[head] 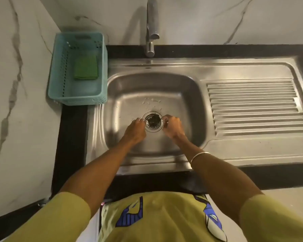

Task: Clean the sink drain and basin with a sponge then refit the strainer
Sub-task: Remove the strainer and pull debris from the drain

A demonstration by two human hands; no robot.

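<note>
The steel sink basin (pixel 129 95) holds a round drain with a slotted strainer (pixel 152 121) seated in it. My left hand (pixel 136 130) rests at the strainer's left rim, fingertips touching its edge. On the opposite rim, my right hand (pixel 172 125) has its fingers curled and pinching there. Whether either hand truly grips the strainer is hard to tell. A green sponge (pixel 86 68) lies inside the teal basket (pixel 59 91) left of the basin. Water drops sit on the basin floor beyond the drain.
A chrome tap (pixel 151 28) rises behind the basin. The ribbed steel draining board (pixel 255 107) stretches to the right. A black counter edge (pixel 72 130) frames the sink, with marble walls to the left and behind.
</note>
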